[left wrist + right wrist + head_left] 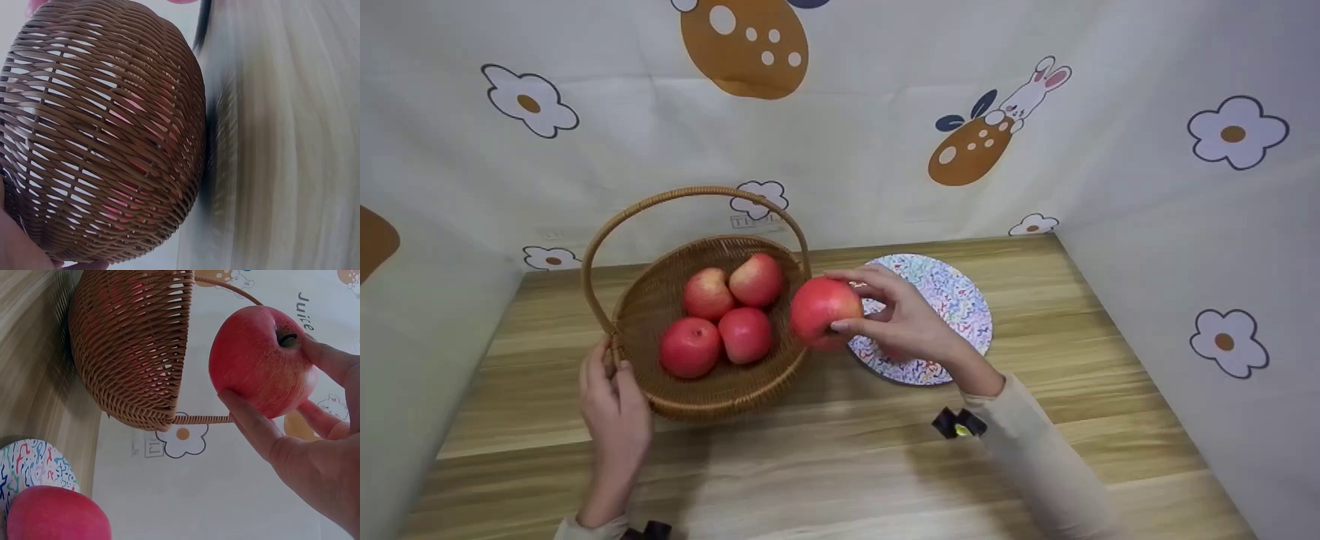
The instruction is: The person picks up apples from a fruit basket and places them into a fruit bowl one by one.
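Observation:
A brown wicker basket (712, 407) with a tall arched handle stands on the left of the table, several red apples (690, 348) inside it. My left hand (615, 416) grips its left rim near the foot of the handle. In my right hand (911, 319), a red apple (826, 307) is pinched between thumb and fingers, held up by the basket's right rim. The right wrist view shows this apple's stem, with the basket wall (135, 349) apart from it. Another apple (59, 517) lies on the round speckled plate (956, 300), mostly hidden by my right hand in the head view.
The wood-grain table (825, 465) carries the basket and the plate side by side. A pale printed cloth (855, 150) rises behind the table and along both sides. Dark pieces (960, 424) show at my wrists.

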A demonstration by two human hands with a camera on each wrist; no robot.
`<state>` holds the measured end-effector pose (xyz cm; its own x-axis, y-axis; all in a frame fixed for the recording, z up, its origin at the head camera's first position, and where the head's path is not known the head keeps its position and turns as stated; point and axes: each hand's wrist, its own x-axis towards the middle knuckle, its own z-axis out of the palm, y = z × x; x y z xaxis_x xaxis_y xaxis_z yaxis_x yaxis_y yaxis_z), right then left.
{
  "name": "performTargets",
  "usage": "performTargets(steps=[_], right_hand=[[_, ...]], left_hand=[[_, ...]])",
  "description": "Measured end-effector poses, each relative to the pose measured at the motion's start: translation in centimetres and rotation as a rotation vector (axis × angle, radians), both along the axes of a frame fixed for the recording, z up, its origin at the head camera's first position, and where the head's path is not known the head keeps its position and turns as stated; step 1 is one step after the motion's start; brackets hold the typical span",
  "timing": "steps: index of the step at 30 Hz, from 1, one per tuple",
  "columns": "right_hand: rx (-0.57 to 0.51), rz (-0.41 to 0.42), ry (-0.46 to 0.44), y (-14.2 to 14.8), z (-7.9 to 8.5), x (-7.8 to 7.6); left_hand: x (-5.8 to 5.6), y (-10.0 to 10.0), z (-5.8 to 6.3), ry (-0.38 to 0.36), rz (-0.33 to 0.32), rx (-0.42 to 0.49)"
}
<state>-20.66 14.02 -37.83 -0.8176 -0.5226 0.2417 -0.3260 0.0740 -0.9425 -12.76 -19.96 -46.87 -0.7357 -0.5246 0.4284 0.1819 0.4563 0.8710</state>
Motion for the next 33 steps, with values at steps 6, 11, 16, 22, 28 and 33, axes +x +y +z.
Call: performTargets(steps=[6,11,16,22,28,33], right_hand=[[0.005,-0.033,0.045,0.8,0.0,0.0],[-0.016,-0.047,0.032,1.4,-0.1,0.0],[-0.012,-0.077,0.016,2.0,-0.2,0.0],[-0.015,-0.1,0.006,2.5,-0.7,-0.1],[-0.016,-0.126,0.013,2.8,-0.8,-0.3],[-0.031,-0.141,-0.009,3.2,-1.0,-0.7]], left_hand=[[-0.2,0.3,0.6,-0.049,0.055,0.028],[-0.2,0.3,0.7,-0.052,0.046,0.047],[-0.2,0.4,0.5,-0.037,0.043,0.044],[-0.2,0.4,0.3,-0.022,0.049,0.041],[-0.2,0.5,0.3,-0.009,0.031,0.069],[-0.2,0.6,0.3,-0.001,0.037,0.077]])
